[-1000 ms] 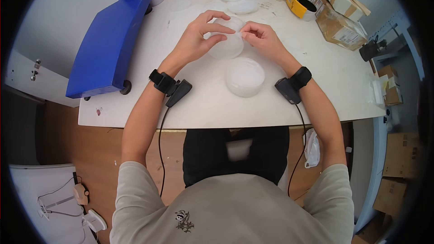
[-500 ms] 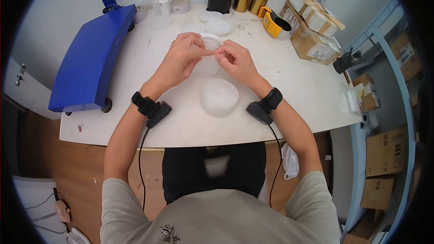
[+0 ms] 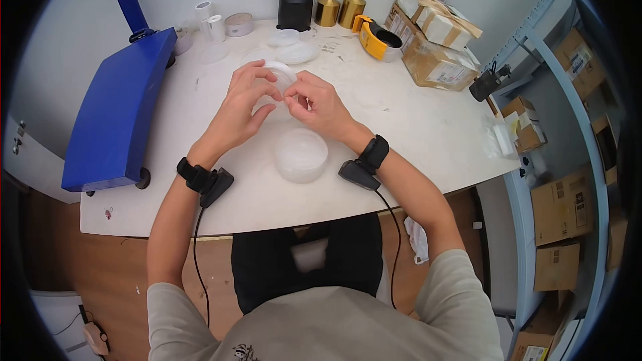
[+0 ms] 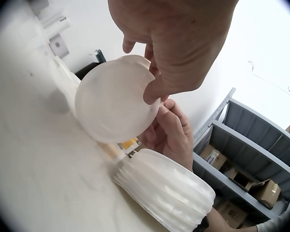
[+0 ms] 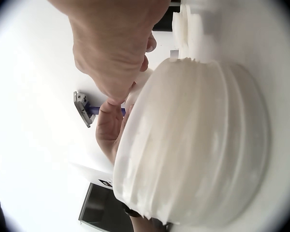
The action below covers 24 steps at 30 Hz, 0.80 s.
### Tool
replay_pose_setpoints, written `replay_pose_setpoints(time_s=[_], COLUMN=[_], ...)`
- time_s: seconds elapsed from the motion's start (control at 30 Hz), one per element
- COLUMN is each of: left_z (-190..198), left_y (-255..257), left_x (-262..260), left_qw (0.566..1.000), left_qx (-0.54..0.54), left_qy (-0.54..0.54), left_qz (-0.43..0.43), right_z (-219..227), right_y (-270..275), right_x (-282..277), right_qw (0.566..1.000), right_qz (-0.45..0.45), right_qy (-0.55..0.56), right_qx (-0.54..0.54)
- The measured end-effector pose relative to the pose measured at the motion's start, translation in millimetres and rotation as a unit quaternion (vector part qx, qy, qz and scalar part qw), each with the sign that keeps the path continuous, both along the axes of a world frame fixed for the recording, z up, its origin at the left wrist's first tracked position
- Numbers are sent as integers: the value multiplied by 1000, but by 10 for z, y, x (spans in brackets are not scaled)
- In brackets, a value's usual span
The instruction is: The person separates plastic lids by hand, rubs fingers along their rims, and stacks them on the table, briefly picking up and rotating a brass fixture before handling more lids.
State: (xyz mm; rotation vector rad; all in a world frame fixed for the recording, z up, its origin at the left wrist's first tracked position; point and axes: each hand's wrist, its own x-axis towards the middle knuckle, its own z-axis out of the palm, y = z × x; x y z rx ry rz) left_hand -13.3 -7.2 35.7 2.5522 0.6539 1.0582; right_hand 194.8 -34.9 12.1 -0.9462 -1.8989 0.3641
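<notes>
A translucent white plastic bowl (image 3: 281, 75) is between both hands, above the table; in the left wrist view its round face (image 4: 111, 101) tilts toward the camera. My left hand (image 3: 239, 105) holds its edge, the thumb in front and curved fingers behind. Close on the other side, my right hand (image 3: 319, 101) pinches at the same edge with thumb and forefinger, fingertips right beside the left ones. The pinched spot itself is mostly hidden. Nearer to the body a second translucent bowl (image 3: 302, 155) stands on the table, ribbed sides showing in the right wrist view (image 5: 193, 145).
Shallow translucent lids or dishes (image 3: 296, 52) lie behind the hands. A blue platform scale (image 3: 124, 103) stands at left. Along the back are white rolls (image 3: 215, 29), a black container (image 3: 295, 10), gold holders (image 3: 352, 8), a yellow-black tool (image 3: 381, 40) and taped boxes (image 3: 438, 60).
The head view has swung, so the table and hands shift left and down in it. The left forefinger has drawn slightly back from the right fingertips; the right hand keeps its pinch.
</notes>
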Motion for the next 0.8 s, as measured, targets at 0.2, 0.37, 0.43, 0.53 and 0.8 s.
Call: replay_pose_setpoints(time_s=[0.2,0.37,0.43,0.53,0.8], left_z=[40,21,-16,-147,-202], left_y=[-37,-28,68,277,459], left_x=[31,17,-38,-131,-292], left_qw=[999,999,997,949,877], left_qx=[36,53,-25,-253,-357], left_qy=[16,5,-70,-182,-298], left_qz=[16,11,-20,-33,125], right_z=[-17,-26,-94,-199,-209], right_y=[8,86,180,334,359], right_x=[21,117,137,239,371], right_qw=[999,997,994,985,964], right_qz=[-14,-66,-76,-116,-83], right_qy=[-16,40,81,127,226], right_qx=[32,18,6,-1,-111])
